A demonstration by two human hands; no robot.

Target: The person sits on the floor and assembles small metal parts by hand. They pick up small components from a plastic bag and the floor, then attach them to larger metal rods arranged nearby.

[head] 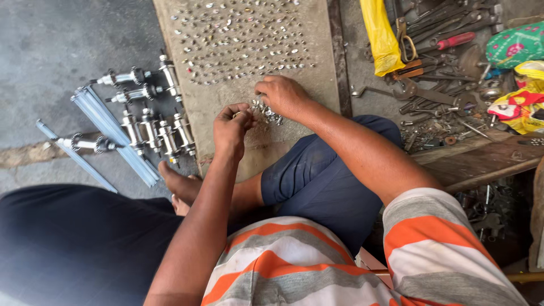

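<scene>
Seen from above, we sit cross-legged on the floor at a worn board (226, 107) that serves as our worktop, its far half covered with rows of small metal parts (238, 39). Our right hand (281, 95) lies palm down on the board, fingers curled over a small heap of shiny metal pieces (267, 111); it touches the heap, though we cannot tell whether it grips any one piece. Our left hand (230, 130) hovers just beside the heap, toward our body and to its left, fingers pinched nearly closed on what looks like a tiny part, too small to make out. The heap sits between the two hands, nearer the right, which rests on it. It has no clear long axis; the sorted rows run across the board beyond it.

Left of the board, a cluster of chrome hub-like assemblies (156, 127) lies beside long pale blue strips (113, 133) on the concrete. To the right, wrenches and pliers (436, 85) are scattered around a yellow bag (381, 37) and colourful wrappers (518, 73).
</scene>
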